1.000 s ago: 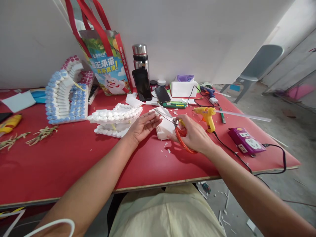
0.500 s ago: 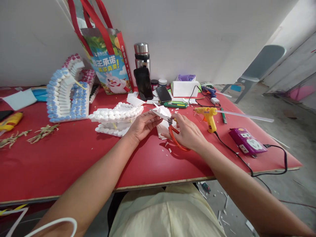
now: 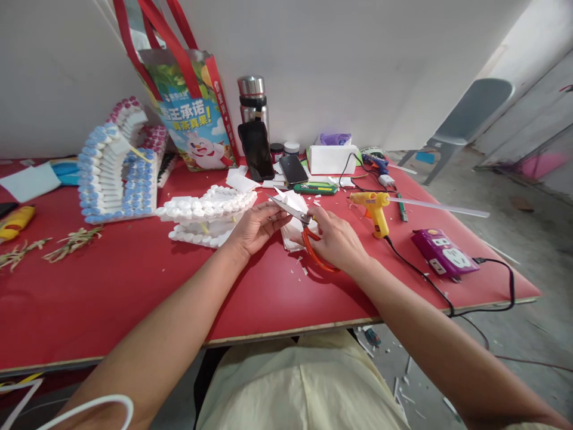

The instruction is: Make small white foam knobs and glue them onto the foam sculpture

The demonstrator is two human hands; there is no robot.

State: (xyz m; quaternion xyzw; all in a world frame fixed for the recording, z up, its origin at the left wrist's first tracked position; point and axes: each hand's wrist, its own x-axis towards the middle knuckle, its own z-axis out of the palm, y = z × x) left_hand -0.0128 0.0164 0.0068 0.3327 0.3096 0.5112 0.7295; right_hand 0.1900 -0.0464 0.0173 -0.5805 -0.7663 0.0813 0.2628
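My right hand (image 3: 336,237) grips a pair of scissors (image 3: 305,218) with orange handles, its fingers through the loops. The blades point up and to the left, above a pile of cut white paper (image 3: 293,236). Close beside the blades, my left hand (image 3: 257,228) has its thumb and fingertips drawn together. Whatever lies between those fingertips is too small or too hidden to name. Just left of my left hand stands a white curved model (image 3: 203,206) built of rounded white pieces in two tiers.
A yellow glue gun (image 3: 376,210) and a purple power strip (image 3: 445,252) with black cords lie at right. Behind are a green utility knife (image 3: 316,189), phones, a steel flask (image 3: 252,98) and a shopping bag (image 3: 192,113). Blue-tipped models (image 3: 119,179) stand at left. Paper scraps dot the red table (image 3: 268,298).
The view has shifted slightly, so everything sits a little further left. Both hands and the scissors keep nearly the same pose.
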